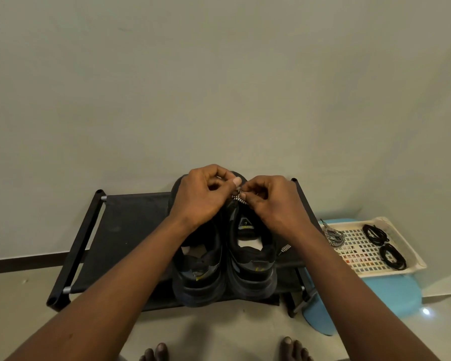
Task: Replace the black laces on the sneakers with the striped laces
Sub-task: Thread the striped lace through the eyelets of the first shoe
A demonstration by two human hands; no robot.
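Two black sneakers stand side by side, heels toward me, on a black fabric rack (130, 230): the left sneaker (199, 272) and the right sneaker (253, 267). Over the toe end of the right sneaker, my left hand (201, 196) and my right hand (274, 201) both pinch a black-and-white striped lace (238, 198). One loose end of that lace (284, 248) hangs beside the right sneaker. A second striped lace (332, 237) lies bundled on a white tray (412, 259), where two coiled black laces (375, 234) (392, 256) also lie.
The tray rests on a light blue stool (391, 293) right of the rack. A pale wall (219, 87) rises directly behind the rack. My bare toes (294, 350) show on the floor at the bottom edge.
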